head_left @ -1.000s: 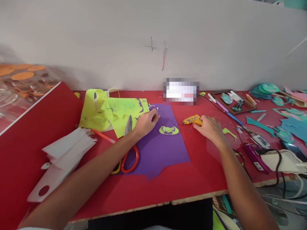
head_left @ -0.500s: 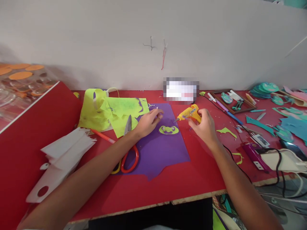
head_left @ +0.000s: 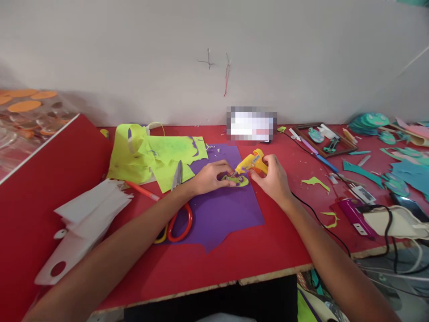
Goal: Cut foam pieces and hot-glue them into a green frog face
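My right hand is closed round a yellow glue gun. Its metal nozzle points left and down, close to my left fingertips. With thumb and fingers my left hand grips the left end of a small green and purple frog-face cutout, partly covering it. That cutout is over a purple foam sheet; whether it still touches the sheet I cannot tell. Scissors with red and yellow handles lie on the sheet's left part, partly under my left forearm.
Green felt sheets lie at the back left, white paper pieces nearer me. At right are a wooden tray, green scraps, teal foam pieces and a purple power adapter with cables. A pixelated object stands against the wall.
The glue gun has moved left and down to the frog-face cutout, held in my right hand. My left hand has come down and taken hold of the cutout's left end.
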`<state>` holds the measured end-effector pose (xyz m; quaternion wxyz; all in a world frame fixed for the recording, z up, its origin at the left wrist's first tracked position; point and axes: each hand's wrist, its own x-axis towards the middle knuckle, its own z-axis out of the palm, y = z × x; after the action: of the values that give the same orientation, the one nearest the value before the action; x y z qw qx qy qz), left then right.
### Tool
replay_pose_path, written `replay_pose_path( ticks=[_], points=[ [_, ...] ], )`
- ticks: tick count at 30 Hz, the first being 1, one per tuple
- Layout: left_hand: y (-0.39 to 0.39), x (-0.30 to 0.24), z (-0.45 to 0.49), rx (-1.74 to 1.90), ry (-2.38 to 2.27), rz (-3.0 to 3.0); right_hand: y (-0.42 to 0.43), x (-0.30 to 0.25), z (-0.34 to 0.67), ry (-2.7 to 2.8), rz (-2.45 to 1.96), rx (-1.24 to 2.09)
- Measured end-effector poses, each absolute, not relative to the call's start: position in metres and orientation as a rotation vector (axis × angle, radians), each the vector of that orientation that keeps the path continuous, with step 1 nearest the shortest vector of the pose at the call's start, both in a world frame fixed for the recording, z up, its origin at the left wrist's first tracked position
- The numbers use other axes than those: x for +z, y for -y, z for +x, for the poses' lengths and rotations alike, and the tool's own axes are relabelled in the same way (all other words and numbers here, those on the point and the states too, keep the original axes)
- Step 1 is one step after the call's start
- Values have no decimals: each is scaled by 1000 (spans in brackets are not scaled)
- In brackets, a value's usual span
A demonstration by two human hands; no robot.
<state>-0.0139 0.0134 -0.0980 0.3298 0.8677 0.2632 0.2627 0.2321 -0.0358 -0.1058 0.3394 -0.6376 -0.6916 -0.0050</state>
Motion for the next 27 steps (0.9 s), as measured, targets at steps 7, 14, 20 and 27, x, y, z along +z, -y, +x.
replay_pose_path(
  ticks=[7, 14, 20, 27],
  points=[
    [-13, -99, -13, 728, -726, 2206, 36, -105, 230, 1789, -1646, 7],
    [-14, -96, -12, 628, -703, 2114, 39, -102, 228, 1767, -1635, 24],
    [-17, -96, -13, 590, -606, 2073, 40, -101, 227, 1776, -1631, 29],
    [-19, -100, -13, 696, -605, 1996, 37, -103, 231, 1753, -1587, -6]
  ],
)
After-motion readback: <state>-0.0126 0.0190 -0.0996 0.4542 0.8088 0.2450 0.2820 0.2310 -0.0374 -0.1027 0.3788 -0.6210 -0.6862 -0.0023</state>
